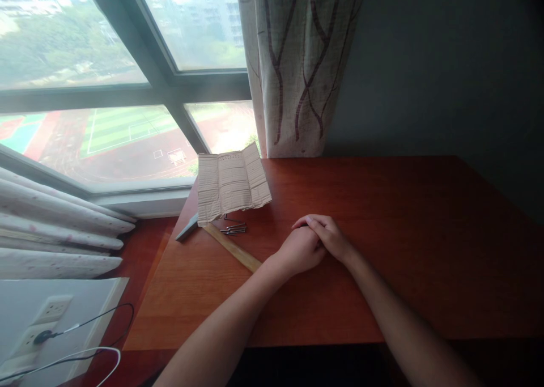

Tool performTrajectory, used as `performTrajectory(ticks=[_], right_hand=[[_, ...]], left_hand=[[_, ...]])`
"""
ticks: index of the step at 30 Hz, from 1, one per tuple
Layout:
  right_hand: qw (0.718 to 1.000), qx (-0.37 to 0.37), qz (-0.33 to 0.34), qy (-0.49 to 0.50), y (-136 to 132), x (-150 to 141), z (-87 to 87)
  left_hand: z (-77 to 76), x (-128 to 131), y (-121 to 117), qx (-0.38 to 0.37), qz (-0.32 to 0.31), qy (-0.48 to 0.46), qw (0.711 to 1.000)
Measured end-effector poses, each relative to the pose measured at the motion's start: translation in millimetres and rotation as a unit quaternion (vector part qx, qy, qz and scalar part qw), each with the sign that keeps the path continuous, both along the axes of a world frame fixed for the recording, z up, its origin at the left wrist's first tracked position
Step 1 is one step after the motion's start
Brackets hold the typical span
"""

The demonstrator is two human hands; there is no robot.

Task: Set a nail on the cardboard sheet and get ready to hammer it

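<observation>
Above the wooden table, my left hand and my right hand are clasped together. The right fingers fold over the top of the left hand, which is curled closed; most of its fingers are hidden, and no object shows between the hands. Beyond my left wrist lies a hammer, its wooden handle running partly behind my forearm. Its grey metal head is partly covered by a creased sheet of cardboard. Several thin, bent metal rods, perhaps hex keys, lie beside the handle.
The reddish-brown table reaches the wall at the back, and its left edge runs close to the window. Patterned curtains hang behind it. At lower left, cables run from a wall socket.
</observation>
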State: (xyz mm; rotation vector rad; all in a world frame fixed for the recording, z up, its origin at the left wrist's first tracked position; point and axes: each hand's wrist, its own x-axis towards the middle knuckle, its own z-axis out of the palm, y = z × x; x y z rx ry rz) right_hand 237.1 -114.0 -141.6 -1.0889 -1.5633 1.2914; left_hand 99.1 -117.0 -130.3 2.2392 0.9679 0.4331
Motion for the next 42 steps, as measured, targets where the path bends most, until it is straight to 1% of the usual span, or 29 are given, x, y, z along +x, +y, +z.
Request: performTrajectory(ticks=[7,13,19,21,22,24,25,26,28,30,31,32,33,34,35,36,37,38,39,40,42], right_hand=[[1.0,-0.003,0.007,0.001,0.4,0.8,2.7],[1.0,-0.009,0.012,0.008,0.1,2.0,3.4],[0.999,-0.02,0.016,0.03,0.0,2.2,7.0],[0.999,-0.025,0.015,0.042,0.7,2.0,6.4],[0.998,-0.029,0.011,0.049,1.2,2.1,5.2],[0.997,-0.037,-0.006,0.065,2.2,3.0,1.7],[0.996,-0.043,-0.018,0.072,2.8,3.7,0.2],[0.995,-0.048,-0.031,0.08,3.7,4.4,-0.5],[0.993,-0.057,-0.053,0.089,6.7,4.9,2.4],[0.992,-0.056,-0.067,0.091,13.5,1.7,11.8],[0.992,-0.052,-0.07,0.09,18.9,-2.2,18.5],[0.993,-0.046,-0.071,0.087,25.8,-8.0,26.1],[0.993,-0.04,-0.069,0.084,34.3,-15.6,34.0],[0.994,-0.035,-0.066,0.08,44.1,-25.1,41.7],[0.995,-0.034,-0.062,0.076,55.1,-35.9,48.9],[0.995,-0.037,-0.06,0.071,66.8,-47.6,55.3],[0.995,-0.045,-0.059,0.065,78.8,-59.7,60.7],[0.995,-0.056,-0.057,0.06,90.4,-71.6,65.0],[0.995,-0.065,-0.054,0.055,101.3,-82.8,68.5],[0.995,-0.072,-0.049,0.052,110.8,-92.9,71.1],[0.995,-0.081,-0.037,0.049,124.9,-108.8,74.3]], left_hand=[[0.6,-0.1,-0.5,0.008,-0.007,0.009,1.0],[4.1,-0.1,-0.9,0.017,-0.016,0.022,0.999],[6.0,-0.2,-1.8,0.032,-0.024,0.051,0.998],[13.8,-2.6,-3.5,0.05,-0.025,0.076,0.996],[21.1,-5.3,-4.7,0.068,-0.028,0.093,0.993],[42.9,-15.4,-6.9,0.123,-0.029,0.124,0.984],[56.8,-23.6,-7.1,0.148,-0.017,0.118,0.982],[71.7,-34.3,-6.0,0.172,0.02,0.102,0.98],[100.6,-62.9,2.0,0.22,0.133,0.061,0.965],[121.3,-99.7,19.9,0.248,0.235,0.027,0.939],[126.7,-119.9,32.3,0.247,0.264,0.024,0.932],[128.3,-140.2,46.3,0.235,0.292,0.029,0.927],[126.5,-159.9,61.2,0.21,0.318,0.037,0.924],[121.7,-178.2,76.0,0.172,0.352,0.045,0.919],[114.9,-194.2,90.1,0.127,0.399,0.036,0.908],[106.9,-207.3,102.6,0.081,0.445,0.003,0.892],[98.7,-217.1,113.1,0.033,0.477,-0.04,0.878],[91.0,-223.7,121.2,-0.005,0.499,-0.069,0.864],[84.4,-227.3,127.0,-0.044,0.504,-0.093,0.857],[79.1,-228.4,130.6,-0.075,0.503,-0.116,0.853],[72.5,-225.9,132.7,-0.107,0.49,-0.147,0.852]])
